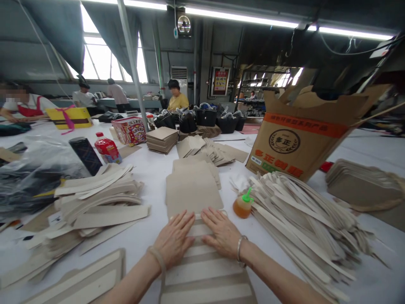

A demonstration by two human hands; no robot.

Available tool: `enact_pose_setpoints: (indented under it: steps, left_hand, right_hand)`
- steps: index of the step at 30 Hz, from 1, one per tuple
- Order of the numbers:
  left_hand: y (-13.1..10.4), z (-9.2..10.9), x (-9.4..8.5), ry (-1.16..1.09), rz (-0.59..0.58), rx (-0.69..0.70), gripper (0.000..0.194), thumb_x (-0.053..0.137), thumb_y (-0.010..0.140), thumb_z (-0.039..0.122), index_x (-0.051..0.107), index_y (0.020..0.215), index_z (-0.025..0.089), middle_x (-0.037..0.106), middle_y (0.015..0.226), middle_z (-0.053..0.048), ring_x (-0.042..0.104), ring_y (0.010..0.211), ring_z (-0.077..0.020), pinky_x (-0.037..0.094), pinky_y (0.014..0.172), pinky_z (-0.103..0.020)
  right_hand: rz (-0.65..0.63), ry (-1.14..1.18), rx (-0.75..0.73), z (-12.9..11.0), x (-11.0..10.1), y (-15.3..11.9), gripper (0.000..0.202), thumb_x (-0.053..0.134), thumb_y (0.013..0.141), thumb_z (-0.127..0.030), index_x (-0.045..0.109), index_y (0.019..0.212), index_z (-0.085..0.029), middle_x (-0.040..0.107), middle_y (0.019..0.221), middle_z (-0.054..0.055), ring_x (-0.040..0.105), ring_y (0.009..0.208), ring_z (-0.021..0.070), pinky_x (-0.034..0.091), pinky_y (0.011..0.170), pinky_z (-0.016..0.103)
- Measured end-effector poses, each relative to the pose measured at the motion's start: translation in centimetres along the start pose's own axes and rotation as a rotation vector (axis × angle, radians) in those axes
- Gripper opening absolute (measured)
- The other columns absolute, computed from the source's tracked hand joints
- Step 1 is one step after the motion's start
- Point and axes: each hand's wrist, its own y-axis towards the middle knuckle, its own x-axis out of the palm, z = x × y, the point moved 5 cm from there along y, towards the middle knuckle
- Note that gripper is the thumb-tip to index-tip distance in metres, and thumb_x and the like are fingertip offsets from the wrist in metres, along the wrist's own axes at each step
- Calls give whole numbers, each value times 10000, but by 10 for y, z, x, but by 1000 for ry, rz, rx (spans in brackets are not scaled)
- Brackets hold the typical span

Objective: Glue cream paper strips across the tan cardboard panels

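Note:
My left hand [176, 238] and my right hand [220, 231] lie flat, fingers stretched forward, on the far end of a grey board with pale strips [202, 272] across it. Neither hand holds anything. Just beyond the fingertips is a row of overlapping plain grey boards [193, 192]. To the right of my right hand stands a small glue bottle [243, 204] with a green nozzle and amber liquid. A heap of long pale strips [294, 219] spreads at the right, and a pile of wider, curved strips [101, 196] lies at the left.
An open cardboard box [284, 141] stands at the right, near stacked grey boards [363, 185]. At the left are a red bottle [107, 147], a dark patterned box [85, 155] and clear plastic wrapping [41, 160]. Black bags [205, 118] and several people are farther back.

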Motion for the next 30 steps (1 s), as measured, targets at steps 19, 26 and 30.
enact_pose_setpoints:
  steps: [19,26,30]
  left_hand:
    - [-55,49,-27,26,10,8,564,291,928,452,126,1422,236,171,1514,-6,60,1389,-209,88,1130,-428]
    - [-110,102,12,-51,-116,74,655,301,909,513,-17,1422,256,137,1513,22,126,1381,-200,179,1120,-403]
    - [-110,103,25,-54,-123,54,679,363,903,473,-29,1419,271,105,1515,30,130,1380,-210,189,1119,-418]
  right_hand:
    - [80,-133,-24,-33,14,-65,673,261,913,-548,136,1451,-165,143,1513,83,77,1387,233,138,1107,454]
    - [58,-73,-134,-76,50,-127,803,363,850,-617,81,1456,-172,147,1508,82,136,1376,261,190,1106,437]
    - [75,-63,-123,-76,59,-126,832,391,833,-627,100,1456,-158,143,1506,100,151,1371,277,201,1100,447]
